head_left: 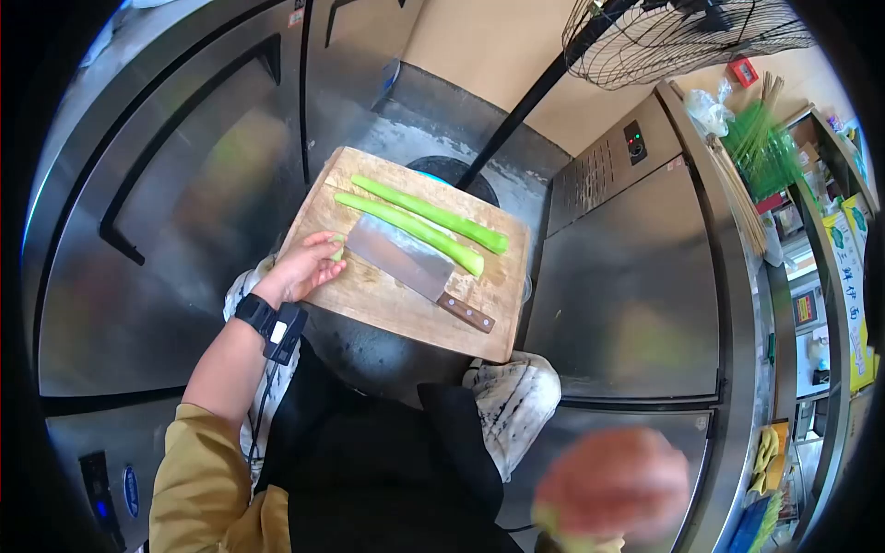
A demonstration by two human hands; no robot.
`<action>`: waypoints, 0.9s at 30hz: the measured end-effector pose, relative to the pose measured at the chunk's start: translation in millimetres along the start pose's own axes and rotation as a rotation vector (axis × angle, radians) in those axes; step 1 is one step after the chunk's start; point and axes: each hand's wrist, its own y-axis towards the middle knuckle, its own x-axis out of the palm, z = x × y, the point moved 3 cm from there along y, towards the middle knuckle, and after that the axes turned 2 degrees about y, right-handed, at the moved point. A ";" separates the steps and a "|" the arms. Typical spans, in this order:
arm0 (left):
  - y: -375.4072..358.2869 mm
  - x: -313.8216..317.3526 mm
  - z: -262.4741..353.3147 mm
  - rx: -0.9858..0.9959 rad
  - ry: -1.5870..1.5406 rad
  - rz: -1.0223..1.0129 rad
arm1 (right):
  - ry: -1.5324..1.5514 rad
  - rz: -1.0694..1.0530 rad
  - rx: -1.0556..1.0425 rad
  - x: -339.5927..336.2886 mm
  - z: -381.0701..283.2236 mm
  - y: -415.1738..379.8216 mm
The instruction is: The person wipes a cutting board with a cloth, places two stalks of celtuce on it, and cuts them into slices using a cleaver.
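Observation:
A wooden cutting board (406, 318) lies across the person's knees. Two long peeled green stalks (430, 213) rest side by side on it, with a cleaver (401, 258) lying flat just below them, its wooden handle toward the lower right. At the board's left edge, my left hand (309, 265) pinches a small pale green piece (337, 247) between its fingers. My right hand (613, 481) is off the board at the lower right, smeared by motion; a greenish patch shows at its lower left, too blurred to name.
Steel cabinets (198, 184) stand on the left, and another steel unit (627, 286) on the right. Behind the board rises a fan (682, 41) on a black pole. Shelves with packets (853, 276) are at the far right.

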 end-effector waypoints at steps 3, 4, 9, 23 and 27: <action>6.8 -1.8 -2.8 0.006 0.033 -0.043 | -0.063 0.024 -0.244 15.1 -31.6 21.5; 5.8 -0.1 -1.9 0.016 0.033 -0.016 | -0.010 0.059 -0.227 20.0 -33.6 24.3; 4.3 -3.1 -3.1 0.031 0.035 -0.007 | 0.128 0.104 -0.166 36.3 -28.8 34.2; -3.4 3.8 -0.9 0.041 0.062 0.011 | -0.245 0.038 0.478 31.4 104.9 10.5; 0.2 -3.0 0.6 0.036 0.057 0.001 | -0.594 -0.003 0.830 29.7 273.2 -91.8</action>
